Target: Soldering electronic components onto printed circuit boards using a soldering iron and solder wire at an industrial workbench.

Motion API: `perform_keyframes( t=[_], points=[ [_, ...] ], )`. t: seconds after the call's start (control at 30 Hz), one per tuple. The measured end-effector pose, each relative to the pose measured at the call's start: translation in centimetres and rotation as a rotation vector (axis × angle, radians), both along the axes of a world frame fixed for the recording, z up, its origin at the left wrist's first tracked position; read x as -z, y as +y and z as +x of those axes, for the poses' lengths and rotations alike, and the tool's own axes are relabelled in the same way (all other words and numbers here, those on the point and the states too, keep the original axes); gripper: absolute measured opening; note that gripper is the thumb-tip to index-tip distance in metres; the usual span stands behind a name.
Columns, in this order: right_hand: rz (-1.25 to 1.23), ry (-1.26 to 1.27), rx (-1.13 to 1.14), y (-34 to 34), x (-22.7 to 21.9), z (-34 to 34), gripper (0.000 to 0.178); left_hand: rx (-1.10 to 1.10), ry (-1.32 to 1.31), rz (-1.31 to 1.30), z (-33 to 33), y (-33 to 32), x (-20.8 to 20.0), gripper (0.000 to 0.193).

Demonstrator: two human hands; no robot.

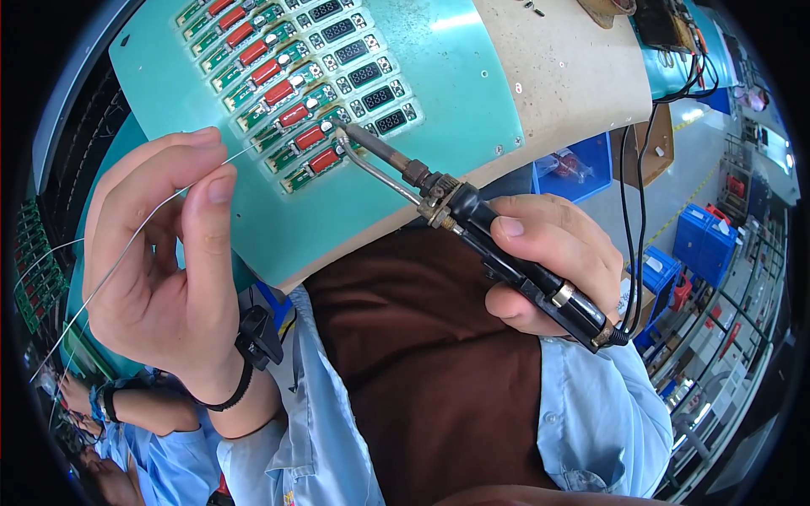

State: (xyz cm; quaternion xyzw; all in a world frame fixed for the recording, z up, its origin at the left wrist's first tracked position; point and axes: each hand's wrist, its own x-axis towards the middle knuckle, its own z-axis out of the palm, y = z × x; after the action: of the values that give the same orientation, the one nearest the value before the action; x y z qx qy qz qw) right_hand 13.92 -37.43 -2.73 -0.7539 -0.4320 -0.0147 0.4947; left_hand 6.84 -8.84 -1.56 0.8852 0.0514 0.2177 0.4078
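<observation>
My left hand (160,261) pinches a thin silvery solder wire (240,154) between thumb and forefinger. The wire's short end points at the near boards, while its long tail runs across the hand to the lower left. In my right hand (561,244) is a black soldering iron (485,223) with a thin metal tube beside its shaft. Its tip is at the near end of a row of green circuit boards (297,180), close to the red components (324,159). Whether tip and wire touch a joint is too small to tell. Black display modules (391,122) line the boards' right side.
The boards lie on a green mat (456,101) over a tan worktop (574,76). Black cables (645,194) trail from the iron. Blue bins (704,240) stand on the floor at right. A co-worker's arm (156,409) shows at lower left, near more circuit boards (34,270).
</observation>
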Motion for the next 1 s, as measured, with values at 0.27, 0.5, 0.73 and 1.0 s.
perform_keyframes(
  t=[0.27,0.5,0.73,1.0],
  points=[
    [-0.012,0.002,0.003,0.21,-0.11,-0.07,0.045,0.005,0.001,-0.022,0.06,0.1,0.22,0.013],
    [-0.04,0.006,-0.005,0.25,-0.61,0.2,0.045,0.012,0.012,-0.016,0.29,0.2,0.43,0.014],
    [-0.04,0.012,-0.005,0.27,-0.58,0.25,0.044,-0.009,-0.022,-0.019,0.35,0.31,0.42,0.014],
    [-0.036,-0.003,-0.012,0.1,-0.47,0.28,0.043,-0.002,-0.005,-0.006,0.16,0.24,0.23,0.015]
  ],
)
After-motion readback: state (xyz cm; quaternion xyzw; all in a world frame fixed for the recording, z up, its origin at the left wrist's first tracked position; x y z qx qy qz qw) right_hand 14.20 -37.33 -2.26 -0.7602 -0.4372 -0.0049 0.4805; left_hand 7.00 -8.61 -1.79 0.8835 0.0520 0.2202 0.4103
